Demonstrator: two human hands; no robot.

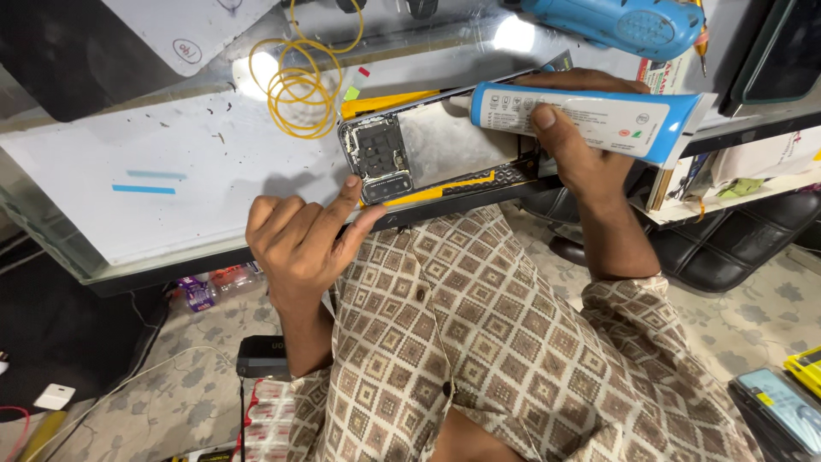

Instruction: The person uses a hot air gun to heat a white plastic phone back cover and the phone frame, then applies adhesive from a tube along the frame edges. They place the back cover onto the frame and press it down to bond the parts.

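An opened phone (428, 158) with its back off lies on the glass counter (171, 162), its yellow frame edges and inner boards showing. My left hand (299, 235) steadies the phone's near left corner with the thumb and forefinger. My right hand (573, 141) grips a white and blue glue tube (590, 120), held level with its nozzle over the phone's far edge.
A bunch of yellow rubber bands (295, 85) lies on the counter behind the phone. A blue tool (616, 21) sits at the far right. Black seats (735, 239) and a patterned floor (171, 376) with small boxes and cables lie below the counter edge.
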